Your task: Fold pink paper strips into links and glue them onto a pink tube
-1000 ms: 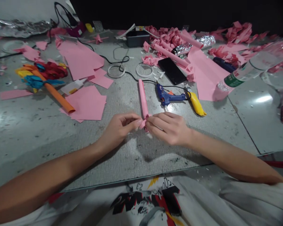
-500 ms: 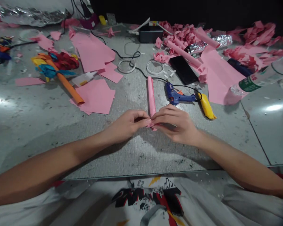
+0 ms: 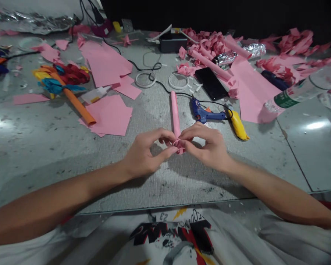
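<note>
A rolled pink paper tube (image 3: pixel 175 114) points away from me on the table, with a small paper flower (image 3: pixel 179 146) of curled petals at its near end. My left hand (image 3: pixel 150 149) pinches the flower's left side between thumb and fingers. From the other side, my right hand (image 3: pixel 205 145) grips the petals with thumb and index finger. Fingertips of both hands partly hide the petals. Beyond my right hand lies a blue glue gun (image 3: pixel 208 113), its black cord trailing back, beside a yellow ridged object (image 3: pixel 238 126).
Pink paper sheets (image 3: pixel 109 116) and an orange paper tube with colourful paper blooms (image 3: pixel 74 101) lie left. Two tape rings (image 3: pixel 145 79), a black phone (image 3: pixel 212 84) and a plastic bottle (image 3: pixel 298 92) sit farther back. Crumpled pink paper (image 3: pixel 209 42) piles up behind.
My fingers have spread slightly around the flower, so more of its curled petals shows. My left thumb has shifted lower. The view has drifted a little.
</note>
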A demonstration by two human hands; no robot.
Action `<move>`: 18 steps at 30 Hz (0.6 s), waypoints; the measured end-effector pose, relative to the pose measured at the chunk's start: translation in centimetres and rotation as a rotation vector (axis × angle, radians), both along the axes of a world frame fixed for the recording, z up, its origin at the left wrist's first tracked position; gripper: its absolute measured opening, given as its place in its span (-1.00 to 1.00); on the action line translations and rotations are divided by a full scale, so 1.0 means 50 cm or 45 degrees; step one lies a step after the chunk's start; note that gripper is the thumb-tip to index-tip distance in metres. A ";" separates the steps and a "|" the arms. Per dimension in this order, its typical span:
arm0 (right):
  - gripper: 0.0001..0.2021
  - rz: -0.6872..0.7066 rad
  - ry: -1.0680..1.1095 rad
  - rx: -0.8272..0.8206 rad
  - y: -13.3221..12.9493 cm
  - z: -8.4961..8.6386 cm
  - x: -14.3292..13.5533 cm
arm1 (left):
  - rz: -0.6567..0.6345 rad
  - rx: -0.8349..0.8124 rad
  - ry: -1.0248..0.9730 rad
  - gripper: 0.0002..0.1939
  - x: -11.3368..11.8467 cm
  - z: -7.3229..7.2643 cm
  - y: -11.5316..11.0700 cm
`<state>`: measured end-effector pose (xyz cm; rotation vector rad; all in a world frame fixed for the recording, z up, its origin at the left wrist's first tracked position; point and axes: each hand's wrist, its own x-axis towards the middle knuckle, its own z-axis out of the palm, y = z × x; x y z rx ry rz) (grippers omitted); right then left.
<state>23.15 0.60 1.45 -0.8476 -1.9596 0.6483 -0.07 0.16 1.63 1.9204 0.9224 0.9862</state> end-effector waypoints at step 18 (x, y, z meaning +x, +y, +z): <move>-0.92 -0.011 0.078 -0.158 -0.013 0.001 -0.020 | 0.244 0.345 0.090 -0.94 0.012 -0.026 -0.012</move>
